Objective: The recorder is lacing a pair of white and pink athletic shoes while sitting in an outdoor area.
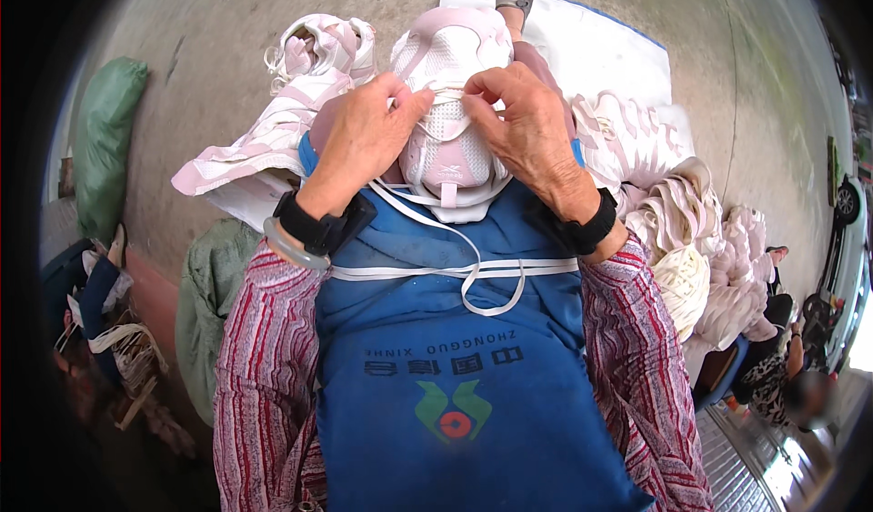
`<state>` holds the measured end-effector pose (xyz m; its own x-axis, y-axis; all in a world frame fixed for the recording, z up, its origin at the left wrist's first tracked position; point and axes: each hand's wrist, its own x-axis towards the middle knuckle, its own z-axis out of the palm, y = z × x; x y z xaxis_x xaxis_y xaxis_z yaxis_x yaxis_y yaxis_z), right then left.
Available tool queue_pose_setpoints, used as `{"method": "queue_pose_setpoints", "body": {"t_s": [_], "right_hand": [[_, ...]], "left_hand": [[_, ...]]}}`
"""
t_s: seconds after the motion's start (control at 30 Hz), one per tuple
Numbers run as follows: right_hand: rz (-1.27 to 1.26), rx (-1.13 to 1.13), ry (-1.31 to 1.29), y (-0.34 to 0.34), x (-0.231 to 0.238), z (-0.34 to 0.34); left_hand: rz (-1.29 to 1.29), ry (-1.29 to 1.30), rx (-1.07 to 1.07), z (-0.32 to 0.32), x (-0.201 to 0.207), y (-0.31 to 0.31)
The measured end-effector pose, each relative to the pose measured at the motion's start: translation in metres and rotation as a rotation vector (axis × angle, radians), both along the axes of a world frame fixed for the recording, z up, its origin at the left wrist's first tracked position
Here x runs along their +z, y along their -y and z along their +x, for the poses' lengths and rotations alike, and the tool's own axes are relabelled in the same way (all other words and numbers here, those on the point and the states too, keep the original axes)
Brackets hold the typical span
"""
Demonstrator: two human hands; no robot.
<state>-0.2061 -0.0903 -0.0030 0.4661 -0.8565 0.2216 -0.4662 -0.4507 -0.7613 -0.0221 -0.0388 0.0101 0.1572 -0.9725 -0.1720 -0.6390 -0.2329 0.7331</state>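
A white and pink shoe upper (455,46) lies across my lap, its tongue end toward me. White shoelace (443,136) crosses the middle of it in a loose loop, and a long lace end trails down onto my blue apron (436,339). My left hand (371,123) is over the left edge of the upper, thumb and forefinger pinched on the lace. Opposite it, my right hand (526,119) pinches the lace at the right edge with fingers bent. The exact hold of the fingertips is partly hidden.
More pink and white uppers (264,135) are heaped at my left, and further stacks (632,139) at my right. Beside those hangs a cream bundle of laces (680,286). A white sheet (596,53) lies ahead; a green sack (111,139) stands far left. Another person (773,385) is at lower right.
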Motion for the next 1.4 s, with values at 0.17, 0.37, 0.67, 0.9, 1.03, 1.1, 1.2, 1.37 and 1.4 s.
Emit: {"method": "queue_pose_setpoints", "body": {"t_s": [0.17,0.37,0.67,0.9,1.03,1.1,1.2,1.37,1.4], "right_hand": [[-0.118,0.091,-0.068,-0.004,-0.004,0.007],[-0.16,0.154,-0.203,-0.008,-0.006,0.005],[-0.142,0.107,-0.189,-0.01,0.001,-0.01],[-0.291,0.221,-0.418,-0.01,0.002,0.001],[-0.316,0.272,-0.449,-0.008,0.001,-0.002],[-0.338,0.309,-0.429,-0.008,0.0,-0.002],[-0.294,0.302,-0.378,-0.011,0.0,-0.004],[-0.17,0.252,-0.439,-0.012,0.002,0.002],[-0.179,0.245,-0.43,-0.01,0.002,0.001]], "left_hand": [[0.179,-0.097,-0.015,0.001,-0.006,0.006],[0.172,-0.152,0.006,0.002,-0.012,0.008],[0.188,-0.135,0.009,0.0,-0.012,0.01],[0.156,-0.212,0.051,0.002,-0.023,0.012],[0.183,-0.143,0.038,0.003,-0.023,0.011],[0.17,-0.119,0.026,0.003,-0.022,0.01],[0.196,-0.216,0.051,0.001,-0.019,0.009],[0.233,-0.208,0.072,0.001,-0.016,0.01],[0.233,-0.208,0.065,0.001,-0.016,0.01]]}}
